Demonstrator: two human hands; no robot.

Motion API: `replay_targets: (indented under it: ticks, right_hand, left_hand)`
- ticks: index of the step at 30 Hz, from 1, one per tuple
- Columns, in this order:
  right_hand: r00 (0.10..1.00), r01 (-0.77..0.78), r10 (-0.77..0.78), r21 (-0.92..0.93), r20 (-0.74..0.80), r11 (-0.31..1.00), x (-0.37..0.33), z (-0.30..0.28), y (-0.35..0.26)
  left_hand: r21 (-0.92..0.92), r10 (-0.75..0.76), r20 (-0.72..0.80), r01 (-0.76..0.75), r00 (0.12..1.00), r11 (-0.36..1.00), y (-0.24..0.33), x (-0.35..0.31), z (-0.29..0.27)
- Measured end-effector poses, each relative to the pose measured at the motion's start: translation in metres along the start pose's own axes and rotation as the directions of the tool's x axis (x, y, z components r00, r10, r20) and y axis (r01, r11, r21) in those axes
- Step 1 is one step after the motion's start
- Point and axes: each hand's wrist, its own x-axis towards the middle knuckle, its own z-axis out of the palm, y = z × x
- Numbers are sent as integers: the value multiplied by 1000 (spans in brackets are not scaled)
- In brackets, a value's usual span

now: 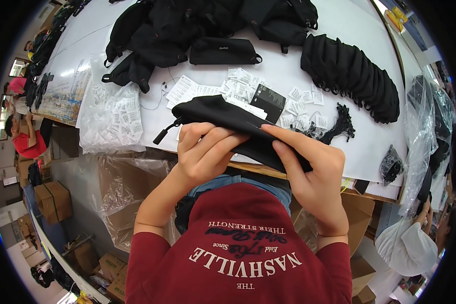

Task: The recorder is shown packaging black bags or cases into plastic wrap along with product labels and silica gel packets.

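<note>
Both hands hold a black fabric zip pouch (220, 112) above the near edge of the table. My left hand (206, 149) grips its lower edge, with the fingers curled against the cloth. My right hand (311, 159) pinches the right part between thumb and forefinger. A black zipper pull (161, 136) dangles from the pouch's left end. Behind the pouch lie loose white printed labels (183, 90) and a dark card (269, 101). Another black pouch (223, 52) rests flat farther back.
A heap of black pouches (162, 30) covers the far table. At the right stand a row of black pouches (349, 76) and a bundle of black cords (341, 124). A plastic bag of labels (114, 114) sits left. Cardboard boxes (53, 201) and other people surround the table.
</note>
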Motion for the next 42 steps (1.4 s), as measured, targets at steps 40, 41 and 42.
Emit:
replay_targets:
  ticks: [40,41,42]
  right_hand:
    - [644,156,765,983,-27,-97,-53,23,137]
    - [649,146,759,972,45,-183,-53,36,140]
    - [579,-47,800,986,157,-159,-48,46,131]
  left_hand:
    - [-410,-221,803,782,554,470,17,-57,-30]
    - [-442,-169,807,769,565,462,20,-66,-24]
    - [-423,-127,848,802,514,421,23,-72,-20]
